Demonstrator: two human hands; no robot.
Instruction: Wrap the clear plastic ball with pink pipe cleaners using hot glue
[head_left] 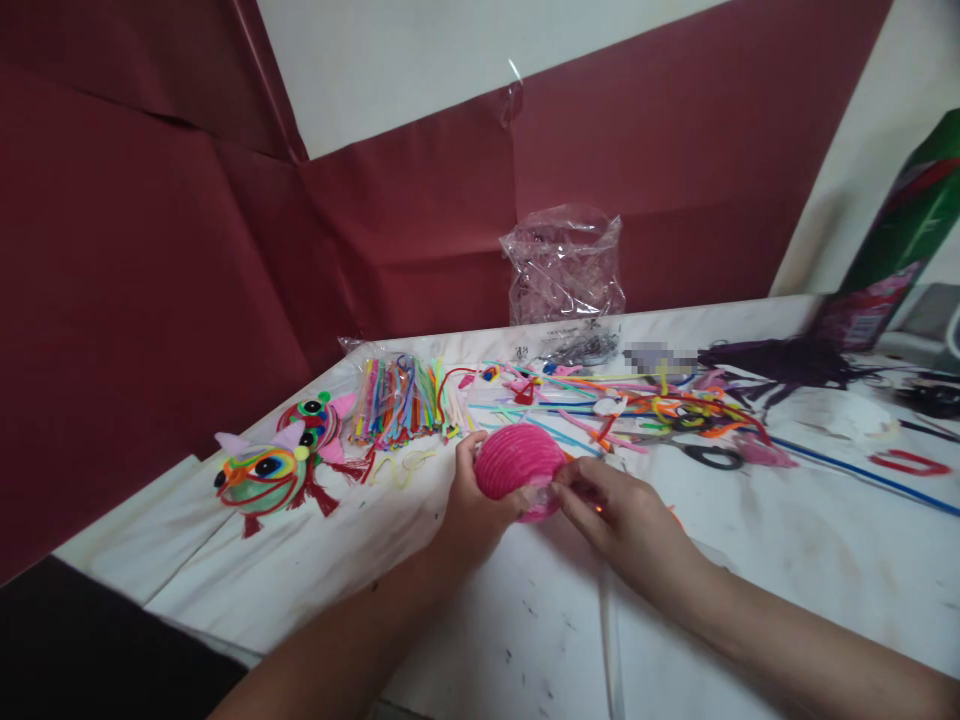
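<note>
A small pink ribbed ball, like a paper lantern (517,458), is held over the table's front part. My left hand (484,500) wraps round its left and lower side, the thumb lying near its opening. My right hand (611,500) pinches at the ball's right edge with thumb and fingertips; what sits between them, if anything, is too small to make out. A tiny orange glint shows by the right fingers. Past the ball, colourful pipe cleaners (397,400) lie bundled in a clear bag.
Two decorated animal-faced lanterns (262,475) with red tassels stand on the left. Loose pipe cleaners (660,405) and black-handled scissors (712,457) lie right of centre. Behind are a clear plastic bag (566,265), dark purple strands (787,360) and a tall green package (892,230).
</note>
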